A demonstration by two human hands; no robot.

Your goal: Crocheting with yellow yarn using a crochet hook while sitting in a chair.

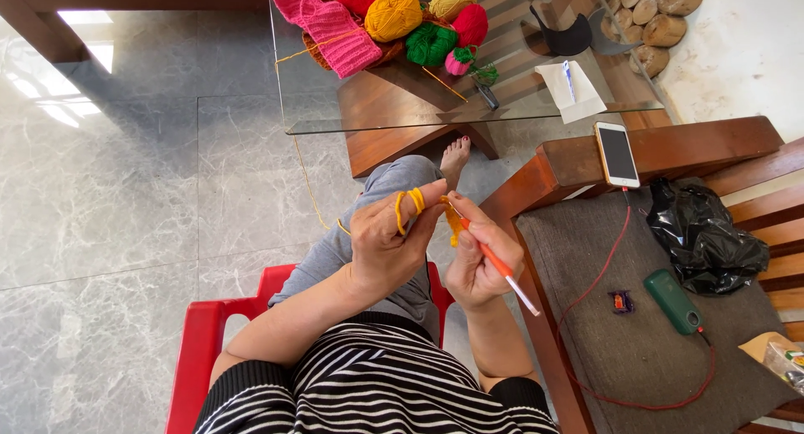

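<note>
My left hand (387, 240) has orange yarn (408, 205) wound around its forefinger, and its fingertips pinch a small orange crocheted piece (453, 225). My right hand (473, 262) grips an orange crochet hook (501, 269) whose tip is in that piece. The strand runs down past my knee and up to the glass table (335, 107). I sit on a red plastic chair (199, 342) with one leg crossed.
On the glass table lie several yarn balls (394, 14), a pink knitted piece (333, 25), a folded paper with a pen (571, 89). A wooden seat at right carries a phone (617, 154) on a red cable, a black plastic bag (702, 236), a green device (672, 301).
</note>
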